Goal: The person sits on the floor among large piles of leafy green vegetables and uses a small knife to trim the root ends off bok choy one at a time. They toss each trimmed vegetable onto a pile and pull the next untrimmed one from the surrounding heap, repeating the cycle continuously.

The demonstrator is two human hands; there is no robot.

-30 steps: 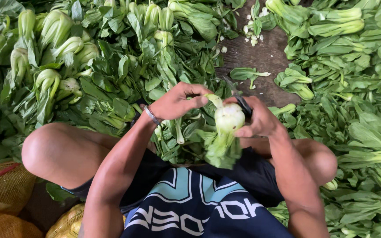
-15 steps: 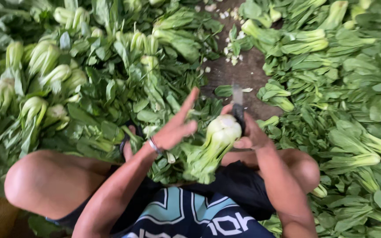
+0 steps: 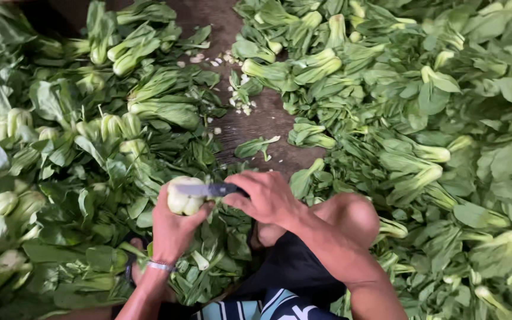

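Bok choy [image 3: 184, 198] sits clamped in left hand [image 3: 174, 228] fingers, right hand [image 3: 268, 198] fingers closed round a knife [image 3: 205, 190].

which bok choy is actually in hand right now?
The bok choy gripped in the left hand, pale base up, with the knife in the right hand laid across it. All the other heads lie loose in the piles around.

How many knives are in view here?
1. The knife is in the right hand, its blade laid across the pale base of the bok choy held in the left hand. Others could lie hidden under the leaves.
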